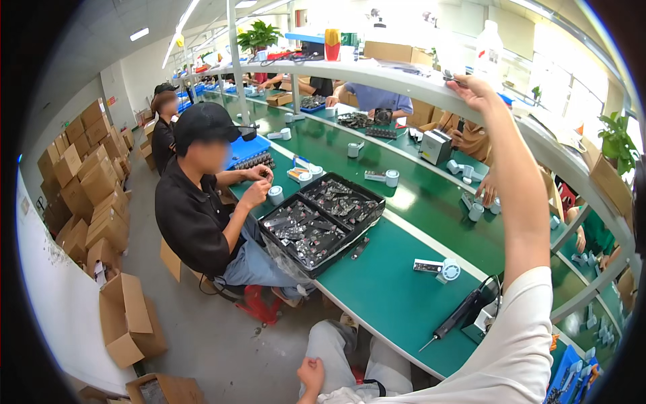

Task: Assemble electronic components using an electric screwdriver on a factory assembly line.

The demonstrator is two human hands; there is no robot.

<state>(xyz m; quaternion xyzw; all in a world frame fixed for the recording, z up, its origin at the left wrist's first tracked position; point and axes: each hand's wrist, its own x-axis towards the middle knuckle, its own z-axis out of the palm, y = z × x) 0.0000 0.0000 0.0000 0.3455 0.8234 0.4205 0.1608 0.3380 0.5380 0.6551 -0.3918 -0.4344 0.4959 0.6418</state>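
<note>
My right arm stretches up to the white overhead shelf [404, 79], where my right hand [476, 92] is at the shelf's edge. Its fingers are closed around a small dark item that I cannot make out. Down by my lap, my left hand [311, 374] is curled into a loose fist over my thigh, with nothing showing in it. On the green bench [377, 269] before me lies a pale blue handheld fan [449, 270], its handle open with the insides showing. An electric screwdriver [459, 312] lies nearer me on the right, its tip toward the bench's front edge.
A black divided tray [311, 271] of circuit parts sits left of the fan. Beside it a seated co-worker [202, 195] handles a small part. Fans rest along the green conveyor [323, 145]. A white bottle [489, 50] stands on the shelf. Cardboard boxes [101, 202] line the left floor.
</note>
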